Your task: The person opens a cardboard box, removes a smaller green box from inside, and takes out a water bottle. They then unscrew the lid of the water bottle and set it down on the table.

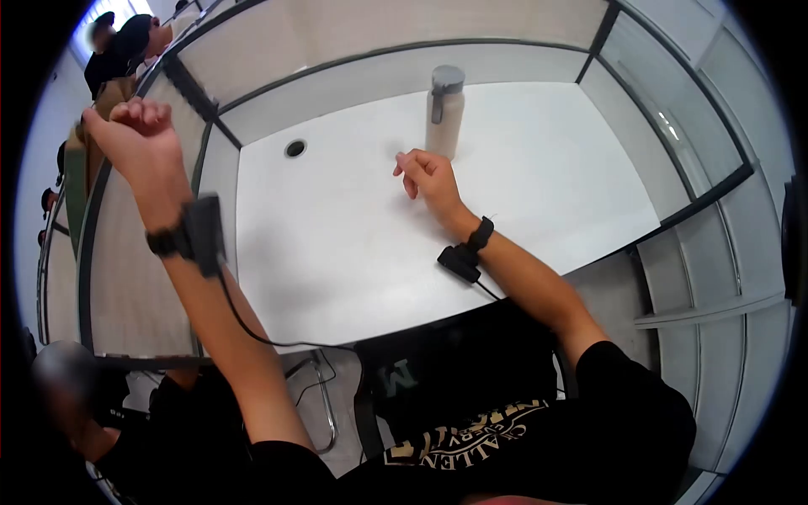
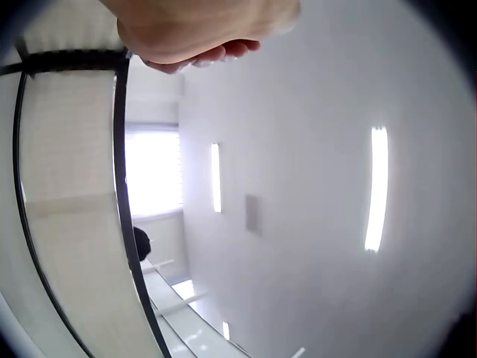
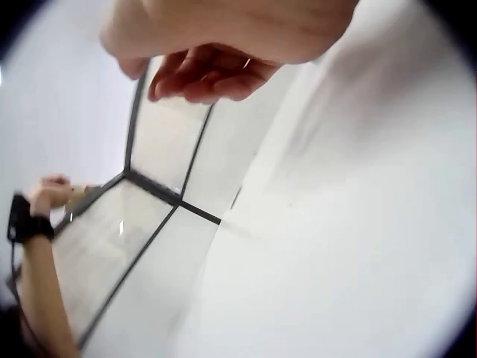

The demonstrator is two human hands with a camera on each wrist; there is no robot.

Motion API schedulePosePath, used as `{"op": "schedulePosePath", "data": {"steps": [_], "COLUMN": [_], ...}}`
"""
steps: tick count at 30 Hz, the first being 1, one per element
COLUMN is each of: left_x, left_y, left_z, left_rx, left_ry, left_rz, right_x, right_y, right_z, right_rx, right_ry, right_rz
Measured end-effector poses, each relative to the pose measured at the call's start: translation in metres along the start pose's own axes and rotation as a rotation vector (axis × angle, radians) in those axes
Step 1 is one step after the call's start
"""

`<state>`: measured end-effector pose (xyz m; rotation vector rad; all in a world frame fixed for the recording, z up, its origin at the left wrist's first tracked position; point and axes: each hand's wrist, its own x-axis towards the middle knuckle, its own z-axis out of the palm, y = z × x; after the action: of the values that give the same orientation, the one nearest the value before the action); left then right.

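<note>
A beige water bottle (image 1: 446,126) with a grey lid stands upright toward the back of the white desk (image 1: 337,252). Just in front of it in the head view is my right hand (image 1: 431,181), above the desktop, its fingers loosely bent and holding nothing. In the right wrist view those bent fingers (image 3: 216,78) show below the palm. My left hand (image 1: 143,143) is raised at the far left, level with the partition in the head view, with loosely curled fingers and nothing in them. The left wrist view has only part of this hand (image 2: 201,33) against the ceiling.
Framed partitions (image 1: 404,67) enclose the desk's back and sides. A round cable hole (image 1: 295,149) is at its back left. A black wrist camera (image 1: 202,236) trails a cable across my front. Grey shelves (image 1: 699,295) stand at right. Other people sit beyond the left partition.
</note>
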<state>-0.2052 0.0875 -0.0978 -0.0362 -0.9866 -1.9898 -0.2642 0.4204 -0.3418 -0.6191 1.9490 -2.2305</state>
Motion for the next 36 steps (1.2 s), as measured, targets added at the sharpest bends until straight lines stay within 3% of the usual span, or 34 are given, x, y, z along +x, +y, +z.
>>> {"op": "schedulePosePath", "data": {"steps": [1, 4, 6, 7, 9, 10, 11, 12, 13, 16, 20, 23, 26, 32, 35, 36], "left_x": [-0.015, -0.073, -0.090, -0.096, -0.108, -0.118, -0.128, -0.131, -0.136, -0.146, -0.149, -0.153, -0.160, -0.157, -0.160, -0.164], "left_y": [-0.003, -0.023, -0.042, -0.047, -0.052, -0.052, -0.037, -0.031, -0.029, -0.028, -0.051, -0.068, -0.076, -0.075, -0.075, -0.075], "left_z": [0.002, 0.028, 0.027, 0.028, 0.039, 0.045, 0.051, 0.049, 0.048, 0.051, 0.045, 0.054, 0.067, 0.067, 0.070, 0.070], "left_rx": [-0.017, 0.053, 0.309, 0.439, 0.813, 0.861, 1.217, 1.251, 1.277, 1.219, 1.272, 1.223, 1.132, 1.163, 1.050, 0.974], "left_ry": [-0.153, -0.219, -0.422, -0.524, -0.713, -0.865, -0.958, -1.022, -1.088, -1.059, -0.942, -0.881, -0.739, -0.624, -0.623, -0.654], "left_rz": [0.004, -0.036, -0.015, 0.003, -0.063, 0.022, 0.042, 0.058, 0.067, -0.028, 0.256, 0.222, 0.261, 0.299, 0.396, 0.343], "right_x": [0.001, 0.013, 0.034, 0.038, 0.053, 0.060, 0.065, 0.071, 0.076, 0.079, 0.074, 0.055, 0.044, 0.052, 0.041, 0.032], "right_y": [-0.010, -0.076, -0.113, -0.132, -0.139, -0.141, -0.138, -0.136, -0.130, -0.123, -0.143, -0.175, -0.166, -0.178, -0.186, -0.189], "right_z": [-0.001, -0.010, -0.028, -0.033, -0.046, -0.049, -0.049, -0.050, -0.049, -0.045, -0.025, -0.003, 0.033, 0.044, 0.043, 0.045], "right_rx": [-0.092, -0.536, -0.883, -1.086, -1.196, -1.213, -1.220, -1.226, -1.211, -1.157, -0.617, -0.217, 0.323, 0.259, 0.223, 0.231], "right_ry": [0.040, 0.318, 0.453, 0.496, 0.490, 0.392, 0.290, 0.187, 0.180, 0.203, 0.101, -0.075, -0.041, -0.183, -0.179, -0.153], "right_rz": [-0.079, -0.445, -0.658, -0.664, -0.466, -0.335, -0.198, -0.065, -0.138, -0.290, -0.351, -0.330, -0.481, -0.428, -0.534, -0.583]}}
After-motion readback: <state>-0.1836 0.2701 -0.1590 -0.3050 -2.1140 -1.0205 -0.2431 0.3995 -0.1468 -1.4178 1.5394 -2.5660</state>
